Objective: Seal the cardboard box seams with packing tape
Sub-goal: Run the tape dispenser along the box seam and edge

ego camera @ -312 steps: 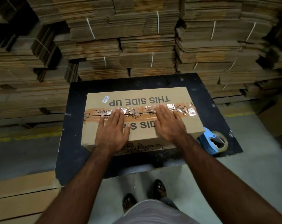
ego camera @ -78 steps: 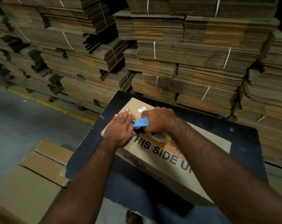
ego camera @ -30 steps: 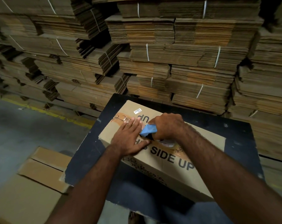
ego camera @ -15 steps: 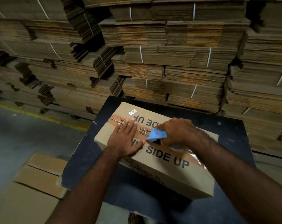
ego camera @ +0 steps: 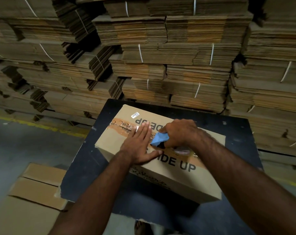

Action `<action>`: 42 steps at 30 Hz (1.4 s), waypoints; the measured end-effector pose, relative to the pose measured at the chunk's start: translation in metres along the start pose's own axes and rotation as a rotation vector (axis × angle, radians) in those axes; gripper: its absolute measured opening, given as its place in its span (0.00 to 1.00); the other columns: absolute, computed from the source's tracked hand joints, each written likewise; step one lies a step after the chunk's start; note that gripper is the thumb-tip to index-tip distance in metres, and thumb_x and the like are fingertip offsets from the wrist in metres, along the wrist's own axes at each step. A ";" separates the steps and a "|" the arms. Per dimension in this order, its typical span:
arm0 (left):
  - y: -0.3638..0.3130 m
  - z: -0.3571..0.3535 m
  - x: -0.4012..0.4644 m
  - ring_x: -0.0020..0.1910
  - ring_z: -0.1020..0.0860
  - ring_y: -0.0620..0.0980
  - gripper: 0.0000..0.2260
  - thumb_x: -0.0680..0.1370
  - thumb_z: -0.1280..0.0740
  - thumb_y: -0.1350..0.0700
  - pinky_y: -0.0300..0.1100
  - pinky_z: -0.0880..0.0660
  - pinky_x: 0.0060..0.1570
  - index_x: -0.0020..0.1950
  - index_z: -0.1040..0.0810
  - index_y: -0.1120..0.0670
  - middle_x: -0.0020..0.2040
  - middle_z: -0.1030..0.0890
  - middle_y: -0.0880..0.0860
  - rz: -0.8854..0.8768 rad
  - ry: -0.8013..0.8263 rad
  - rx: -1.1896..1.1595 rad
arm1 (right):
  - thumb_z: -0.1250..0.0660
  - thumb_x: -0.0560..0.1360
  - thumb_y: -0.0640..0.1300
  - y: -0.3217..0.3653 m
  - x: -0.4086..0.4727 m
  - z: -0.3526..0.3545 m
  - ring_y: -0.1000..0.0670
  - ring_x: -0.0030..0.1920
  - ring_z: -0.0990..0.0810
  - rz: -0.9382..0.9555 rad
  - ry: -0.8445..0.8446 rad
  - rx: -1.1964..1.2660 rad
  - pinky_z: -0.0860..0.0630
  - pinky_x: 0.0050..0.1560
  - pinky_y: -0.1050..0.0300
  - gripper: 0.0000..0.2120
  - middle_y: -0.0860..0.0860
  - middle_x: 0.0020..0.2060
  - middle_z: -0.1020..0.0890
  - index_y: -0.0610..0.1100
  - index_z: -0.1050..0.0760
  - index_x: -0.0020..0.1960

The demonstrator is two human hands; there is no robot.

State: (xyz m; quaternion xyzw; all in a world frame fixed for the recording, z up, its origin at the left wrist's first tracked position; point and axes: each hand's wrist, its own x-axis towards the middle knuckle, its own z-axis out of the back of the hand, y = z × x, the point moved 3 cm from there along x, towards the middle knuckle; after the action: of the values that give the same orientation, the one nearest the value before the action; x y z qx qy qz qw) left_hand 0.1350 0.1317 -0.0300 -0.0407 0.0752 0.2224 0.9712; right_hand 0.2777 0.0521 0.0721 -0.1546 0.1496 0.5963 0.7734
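Note:
A brown cardboard box [ego camera: 182, 180] printed "THIS SIDE UP" lies at an angle on a black table [ego camera: 86, 167]. A strip of printed brown packing tape [ego camera: 120, 127] runs along its top centre seam. My left hand [ego camera: 138, 146] lies flat, fingers together, on the taped seam. My right hand [ego camera: 179, 133] grips a blue tape dispenser [ego camera: 159, 139] and presses it onto the seam right beside my left fingers. The tape roll is mostly hidden under my right hand.
Tall stacks of strapped flat cardboard [ego camera: 160, 56] wall the far side and right of the table. Flattened cartons [ego camera: 33, 192] lie on the grey floor at lower left. A yellow floor line [ego camera: 42, 126] runs at left. My foot [ego camera: 140, 228] shows below the table edge.
My right hand has drawn the dispenser along the seam toward the near right end, laying more tape. My left hand followed, pressing the tape down. The view has shifted slightly left.

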 end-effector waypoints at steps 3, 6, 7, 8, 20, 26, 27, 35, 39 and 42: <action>-0.005 -0.004 -0.020 0.80 0.60 0.51 0.43 0.78 0.60 0.27 0.52 0.57 0.79 0.81 0.57 0.57 0.82 0.58 0.57 -0.048 -0.035 -0.056 | 0.31 0.71 0.66 -0.002 0.000 -0.001 0.50 0.52 0.23 -0.004 -0.005 0.027 0.23 0.54 0.48 0.30 0.52 0.54 0.20 0.56 0.29 0.70; -0.011 -0.008 -0.031 0.81 0.58 0.50 0.42 0.78 0.58 0.28 0.49 0.59 0.78 0.82 0.55 0.56 0.82 0.55 0.56 0.003 -0.089 -0.047 | 0.31 0.70 0.65 -0.001 0.002 -0.001 0.49 0.54 0.23 0.002 -0.012 0.025 0.24 0.56 0.46 0.31 0.52 0.55 0.21 0.55 0.29 0.70; -0.011 -0.008 -0.030 0.81 0.57 0.50 0.42 0.78 0.57 0.28 0.49 0.58 0.78 0.82 0.54 0.56 0.82 0.55 0.55 0.028 -0.103 -0.044 | 0.31 0.70 0.65 -0.002 0.002 -0.001 0.49 0.53 0.23 0.005 -0.014 0.026 0.24 0.56 0.46 0.31 0.52 0.55 0.21 0.55 0.29 0.70; -0.011 -0.008 -0.029 0.81 0.56 0.50 0.42 0.78 0.57 0.27 0.49 0.58 0.78 0.82 0.53 0.56 0.82 0.54 0.55 0.050 -0.117 -0.043 | 0.31 0.70 0.66 -0.004 0.003 0.000 0.50 0.53 0.23 0.011 -0.015 0.031 0.23 0.55 0.47 0.31 0.52 0.55 0.21 0.56 0.29 0.71; -0.022 -0.006 -0.025 0.81 0.58 0.50 0.43 0.77 0.60 0.27 0.52 0.56 0.78 0.82 0.55 0.55 0.82 0.57 0.54 0.124 -0.077 -0.055 | 0.33 0.71 0.66 -0.054 -0.045 -0.017 0.52 0.53 0.25 -0.047 0.005 0.087 0.25 0.49 0.52 0.33 0.54 0.59 0.21 0.62 0.34 0.74; -0.066 -0.007 -0.015 0.81 0.58 0.50 0.42 0.78 0.58 0.28 0.49 0.60 0.78 0.82 0.57 0.56 0.82 0.56 0.55 -0.014 -0.045 -0.094 | 0.33 0.70 0.65 -0.036 -0.036 -0.011 0.48 0.54 0.20 -0.042 -0.031 0.001 0.22 0.52 0.49 0.30 0.51 0.57 0.19 0.57 0.27 0.69; -0.065 -0.005 -0.011 0.81 0.58 0.50 0.42 0.78 0.58 0.27 0.49 0.59 0.78 0.82 0.57 0.56 0.82 0.56 0.55 -0.010 -0.046 -0.101 | 0.34 0.70 0.66 -0.037 -0.036 -0.011 0.48 0.54 0.20 -0.046 -0.031 -0.005 0.22 0.52 0.49 0.29 0.52 0.56 0.19 0.57 0.27 0.69; -0.065 -0.007 0.009 0.81 0.59 0.51 0.45 0.76 0.61 0.26 0.54 0.55 0.79 0.82 0.57 0.57 0.82 0.57 0.56 0.046 -0.028 -0.056 | 0.35 0.72 0.67 -0.038 -0.038 -0.009 0.48 0.53 0.21 -0.068 -0.013 -0.004 0.22 0.53 0.48 0.30 0.51 0.55 0.19 0.55 0.27 0.70; -0.069 -0.014 -0.008 0.81 0.58 0.50 0.43 0.76 0.62 0.26 0.55 0.53 0.78 0.82 0.57 0.55 0.82 0.57 0.54 0.099 -0.063 -0.069 | 0.33 0.71 0.66 -0.038 -0.036 -0.011 0.49 0.52 0.21 -0.060 -0.007 0.004 0.22 0.54 0.47 0.31 0.51 0.55 0.20 0.54 0.27 0.70; -0.069 -0.013 -0.010 0.81 0.57 0.50 0.43 0.75 0.62 0.26 0.55 0.52 0.78 0.82 0.57 0.53 0.82 0.57 0.53 0.120 -0.058 -0.064 | 0.33 0.71 0.66 -0.042 -0.038 -0.011 0.49 0.53 0.22 -0.047 0.007 0.023 0.23 0.54 0.49 0.32 0.51 0.56 0.20 0.55 0.28 0.71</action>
State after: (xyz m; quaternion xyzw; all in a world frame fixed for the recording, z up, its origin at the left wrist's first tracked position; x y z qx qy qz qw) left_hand 0.1551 0.0639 -0.0382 -0.0606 0.0422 0.2834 0.9562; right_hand 0.3084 0.0039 0.0804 -0.1512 0.1555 0.5758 0.7883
